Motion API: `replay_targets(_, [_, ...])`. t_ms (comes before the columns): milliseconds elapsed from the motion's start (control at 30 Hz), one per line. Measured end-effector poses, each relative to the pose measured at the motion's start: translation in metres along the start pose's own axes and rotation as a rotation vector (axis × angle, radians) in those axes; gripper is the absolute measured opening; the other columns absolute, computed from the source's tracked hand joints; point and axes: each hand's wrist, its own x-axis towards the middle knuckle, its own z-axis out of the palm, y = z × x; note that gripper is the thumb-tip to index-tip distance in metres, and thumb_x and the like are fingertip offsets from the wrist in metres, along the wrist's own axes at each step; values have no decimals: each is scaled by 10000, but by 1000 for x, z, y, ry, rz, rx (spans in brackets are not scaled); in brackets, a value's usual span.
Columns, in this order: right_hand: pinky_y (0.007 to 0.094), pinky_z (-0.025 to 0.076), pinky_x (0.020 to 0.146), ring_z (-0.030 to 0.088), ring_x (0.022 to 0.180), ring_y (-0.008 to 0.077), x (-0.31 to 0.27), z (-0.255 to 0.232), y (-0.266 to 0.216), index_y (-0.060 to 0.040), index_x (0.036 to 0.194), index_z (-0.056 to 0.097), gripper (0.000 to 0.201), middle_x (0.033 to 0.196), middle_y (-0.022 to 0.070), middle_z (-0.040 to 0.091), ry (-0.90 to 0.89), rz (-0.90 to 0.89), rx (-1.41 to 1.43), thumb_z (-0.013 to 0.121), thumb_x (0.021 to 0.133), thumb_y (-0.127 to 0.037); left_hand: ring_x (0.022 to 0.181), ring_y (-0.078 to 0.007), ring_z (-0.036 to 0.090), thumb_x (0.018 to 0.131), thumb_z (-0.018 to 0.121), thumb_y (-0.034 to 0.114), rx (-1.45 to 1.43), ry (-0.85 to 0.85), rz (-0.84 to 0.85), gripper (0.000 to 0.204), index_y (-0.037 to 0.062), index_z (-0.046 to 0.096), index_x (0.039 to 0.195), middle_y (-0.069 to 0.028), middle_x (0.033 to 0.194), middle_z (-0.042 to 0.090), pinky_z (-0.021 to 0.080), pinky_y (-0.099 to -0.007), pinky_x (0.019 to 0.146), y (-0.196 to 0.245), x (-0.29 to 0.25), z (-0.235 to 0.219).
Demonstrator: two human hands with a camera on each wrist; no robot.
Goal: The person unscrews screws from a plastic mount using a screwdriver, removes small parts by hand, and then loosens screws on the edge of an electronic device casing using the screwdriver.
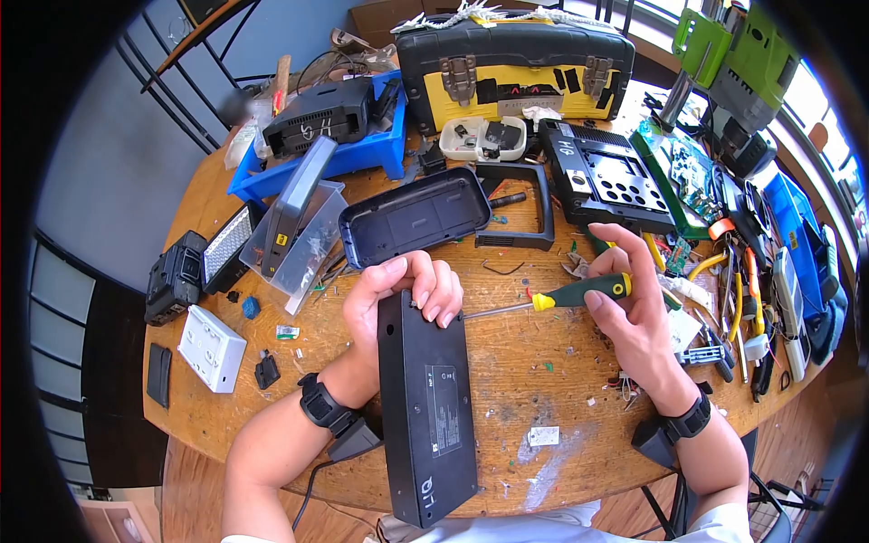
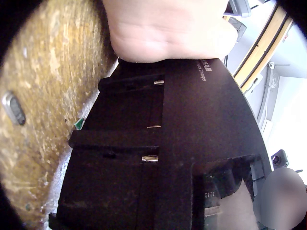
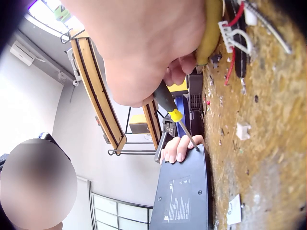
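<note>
My left hand [image 1: 398, 294] grips the far end of a black battery charger [image 1: 427, 407], fingers curled over its top edge. The charger stands tilted up above the table, its labelled underside with screw holes turned to the right. In the left wrist view, the charger's other face [image 2: 120, 179] shows battery bays with metal contacts. My right hand [image 1: 641, 321] holds a green-and-yellow screwdriver [image 1: 579, 292] by its handle, thumb against it and some fingers raised. The screwdriver's shaft [image 3: 187, 132] reaches a corner hole of the charger, right beside the left fingertips.
A black plastic cover [image 1: 416, 217] and an empty frame [image 1: 513, 240] lie beyond the hands. A clear bin [image 1: 312, 244] and a white box [image 1: 210, 348] stand left. Pliers and other tools [image 1: 738, 290] crowd the right, with a yellow-black toolbox [image 1: 516, 77] behind.
</note>
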Motion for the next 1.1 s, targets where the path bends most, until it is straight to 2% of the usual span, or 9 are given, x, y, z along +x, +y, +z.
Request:
replay_targets(67, [220,402,622,482,697,36,0,-3,-1,-95,1422,529,433,840,-35,535,-1,-46,-10,630,1060,-312,722,-198,477,1017,384,352,-8,-11,3,391,98,448,726,-60,678,470,414,-326,726,0,0,-1])
replay_targets(133, [234,409,646,473,693,50,-1,-10,-10,-88,1382,562,395,837,-21,561,-92,187,37,604,1069,-325,722,-199,477,1018,383,351,-9,-5,2,392,98,450,726,-60,677,470,415,-326,725,-1,0,-1])
replay_targets(233, [255,414,652,463,688,60,1,-14,-15,-79,1335,597,362,827,2,605,-125,280,-107,575,1083,-339,721,-199,476,1021,382,349,-10,-4,1,393,98,450,726,-59,678,470,415,-324,724,0,0,-1])
replay_targets(367, [275,418,648,488,701,87,1,-11,-7,-67,1289,615,314,820,33,640,-110,145,-132,605,1064,-287,720,-197,477,1024,381,347,-17,-13,6,395,97,448,725,-58,679,473,415,-322,722,-1,0,-1])
replay_targets(600, [269,432,700,497,752,92,1,-12,-7,-76,1311,605,307,829,15,599,-142,212,-134,632,1029,-194,720,-197,479,1023,381,337,-12,-1,3,391,95,450,723,-59,678,474,415,-320,723,-1,0,-2])
replay_targets(767, [234,421,769,483,844,78,-3,-3,-10,-80,1391,558,434,899,-21,518,-17,62,87,683,975,-81,713,-198,480,1015,394,334,-41,6,11,388,89,457,721,-61,671,477,418,-323,716,-2,0,1])
replay_targets(900, [222,425,713,504,783,61,1,-1,2,-55,1360,573,368,877,-20,538,1,-161,-55,656,1011,-132,714,-199,485,1011,399,333,-21,12,10,386,84,460,722,-65,665,480,421,-324,714,0,0,0])
replay_targets(967, [216,418,632,511,697,43,-1,-10,-6,-43,1332,586,319,851,-24,551,-119,183,77,610,1053,-197,685,-198,484,1003,373,367,30,43,-5,395,112,460,714,-46,652,480,401,-334,706,0,0,1])
replay_targets(1100, [214,404,597,506,675,37,-1,-9,-7,-37,1327,588,323,860,-18,565,-108,152,48,577,1076,-239,687,-199,483,1007,365,357,21,35,-3,395,110,458,714,-49,652,478,402,-333,706,0,0,0])
